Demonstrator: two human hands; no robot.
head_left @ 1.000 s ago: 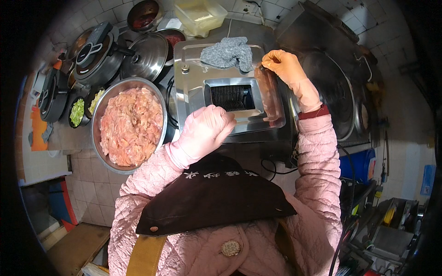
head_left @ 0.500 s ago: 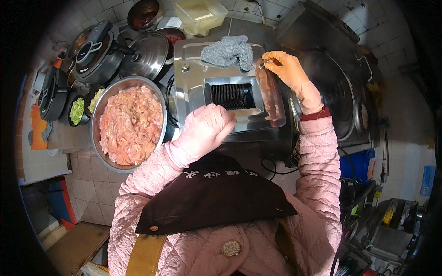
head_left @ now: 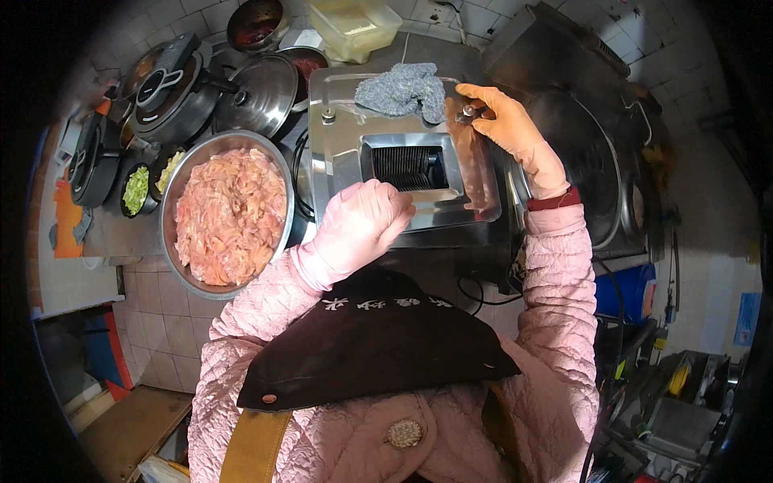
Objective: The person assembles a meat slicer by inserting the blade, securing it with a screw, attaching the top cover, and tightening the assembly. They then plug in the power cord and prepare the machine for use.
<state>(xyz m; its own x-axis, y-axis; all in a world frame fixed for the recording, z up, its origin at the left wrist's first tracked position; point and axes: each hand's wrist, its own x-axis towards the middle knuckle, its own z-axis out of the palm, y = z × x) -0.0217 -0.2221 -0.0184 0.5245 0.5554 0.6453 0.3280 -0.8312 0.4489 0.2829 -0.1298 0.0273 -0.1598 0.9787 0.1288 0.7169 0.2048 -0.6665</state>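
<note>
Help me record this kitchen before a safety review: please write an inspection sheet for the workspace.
Surface: grey countertop, crowded at left.
Job's things: steel-topped meat slicer, dark ridged mechanism in its opening; raw meat pieces fill a steel bowl, left.
Clutter: crumpled grey cloth on the slicer; pot lid and translucent plastic tub beyond.
Hands: left hand, pink-gloved, grip curled shut near the slicer's front edge, contents hidden; right hand, orange-gloved, grip open around a metal knob, contact unclear.
Cables: black cable between bowl and slicer.
Surroundings: tiled wall, tiled floor; blue bin, right.
</note>
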